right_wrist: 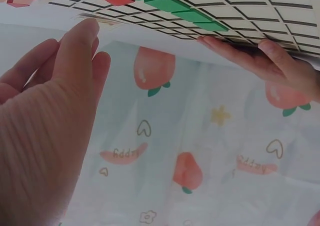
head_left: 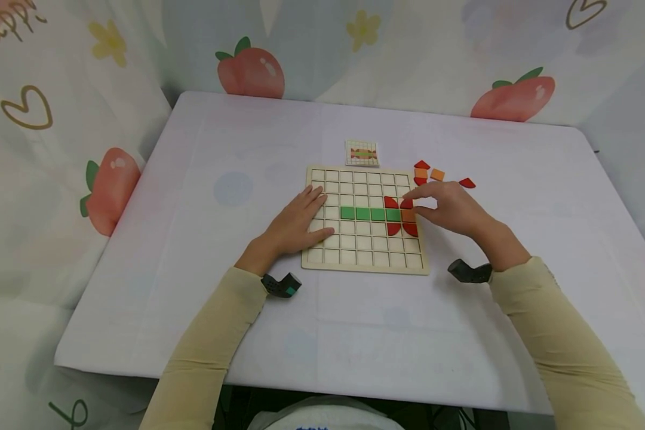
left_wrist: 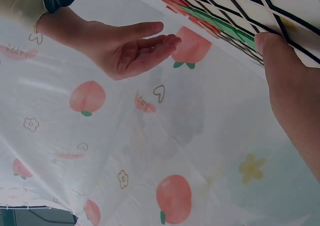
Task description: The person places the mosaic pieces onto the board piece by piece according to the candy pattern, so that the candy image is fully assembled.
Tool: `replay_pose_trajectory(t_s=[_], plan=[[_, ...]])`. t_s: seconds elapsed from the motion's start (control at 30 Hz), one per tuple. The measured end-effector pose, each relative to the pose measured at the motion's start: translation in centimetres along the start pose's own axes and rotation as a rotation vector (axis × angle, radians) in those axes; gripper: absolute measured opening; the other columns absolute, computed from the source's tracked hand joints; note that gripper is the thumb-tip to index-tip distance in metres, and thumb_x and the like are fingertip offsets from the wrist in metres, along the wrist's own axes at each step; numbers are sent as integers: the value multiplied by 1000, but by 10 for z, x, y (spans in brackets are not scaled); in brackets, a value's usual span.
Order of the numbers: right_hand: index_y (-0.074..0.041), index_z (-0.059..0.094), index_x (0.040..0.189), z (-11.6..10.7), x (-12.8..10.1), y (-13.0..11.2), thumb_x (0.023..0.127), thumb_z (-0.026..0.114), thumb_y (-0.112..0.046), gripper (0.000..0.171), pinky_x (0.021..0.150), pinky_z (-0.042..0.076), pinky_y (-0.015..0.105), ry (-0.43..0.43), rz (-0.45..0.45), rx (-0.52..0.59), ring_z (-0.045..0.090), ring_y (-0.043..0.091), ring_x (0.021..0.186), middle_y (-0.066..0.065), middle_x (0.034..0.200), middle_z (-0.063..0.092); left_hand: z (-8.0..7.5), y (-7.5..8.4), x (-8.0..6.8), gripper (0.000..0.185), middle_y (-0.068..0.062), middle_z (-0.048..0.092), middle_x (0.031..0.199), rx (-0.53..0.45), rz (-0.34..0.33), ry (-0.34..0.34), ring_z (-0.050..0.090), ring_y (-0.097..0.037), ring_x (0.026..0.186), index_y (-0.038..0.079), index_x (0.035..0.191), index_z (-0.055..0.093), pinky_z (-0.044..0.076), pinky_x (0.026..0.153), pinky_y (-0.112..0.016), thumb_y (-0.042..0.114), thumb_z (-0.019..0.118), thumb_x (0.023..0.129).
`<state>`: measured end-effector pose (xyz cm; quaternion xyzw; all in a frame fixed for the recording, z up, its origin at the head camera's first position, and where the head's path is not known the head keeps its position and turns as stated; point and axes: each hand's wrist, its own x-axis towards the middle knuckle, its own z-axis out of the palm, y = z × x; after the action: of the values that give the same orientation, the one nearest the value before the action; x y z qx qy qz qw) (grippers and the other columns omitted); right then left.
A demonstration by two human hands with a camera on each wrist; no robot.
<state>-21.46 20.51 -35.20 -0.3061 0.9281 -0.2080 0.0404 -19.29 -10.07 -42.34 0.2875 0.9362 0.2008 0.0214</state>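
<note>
A wooden grid board (head_left: pixel 355 248) lies in the middle of the white table. A row of green tiles (head_left: pixel 369 214) fills its middle line, ending at an orange tile (head_left: pixel 408 215) with red curved pieces (head_left: pixel 393 229) above and below. My left hand (head_left: pixel 301 221) rests flat on the board's left part, fingers straight. My right hand (head_left: pixel 435 206) hovers at the board's right edge, fingers extended, their tips at the upper red piece (head_left: pixel 407 203). In the left wrist view the right hand (left_wrist: pixel 130 48) shows an open palm holding nothing. The right wrist view shows the left hand (right_wrist: pixel 255 58) flat under the green tiles (right_wrist: pixel 165 3).
Loose red and orange pieces (head_left: pixel 435 174) lie just beyond the board's far right corner. A small pattern card (head_left: pixel 362 153) sits behind the board. The table (head_left: pixel 204 179) is bounded by a strawberry-print backdrop (head_left: pixel 249 71) at the back and sides.
</note>
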Motion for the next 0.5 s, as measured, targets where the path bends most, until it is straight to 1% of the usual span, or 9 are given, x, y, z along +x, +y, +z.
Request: replay_pose_trajectory(t_s=[0.17, 0.23, 0.5], plan=[[-6, 61, 101, -2, -1, 8, 72, 64, -1, 30, 70, 42, 40, 36, 31, -7, 49, 20, 91, 6, 98, 59, 1, 0, 0, 76, -5, 10, 140, 1, -3, -1, -2, -18, 126, 8, 135, 19, 5, 100, -31, 59, 34, 80], [-6, 61, 101, -3, -1, 10, 72, 65, -1, 30, 71, 42, 39, 41, 35, -6, 49, 21, 90, 7, 98, 59, 1, 0, 0, 76, -4, 9, 140, 0, -6, -2, -2, -17, 126, 8, 135, 19, 5, 100, -31, 59, 34, 80], [-4, 62, 98, -7, 1, 21, 70, 65, 2, 28, 76, 40, 41, 93, 5, -16, 51, 23, 88, 10, 91, 61, 0, 0, 0, 76, -5, 11, 140, -6, -4, 10, 0, -19, 126, 8, 135, 20, 6, 100, -32, 58, 35, 80]])
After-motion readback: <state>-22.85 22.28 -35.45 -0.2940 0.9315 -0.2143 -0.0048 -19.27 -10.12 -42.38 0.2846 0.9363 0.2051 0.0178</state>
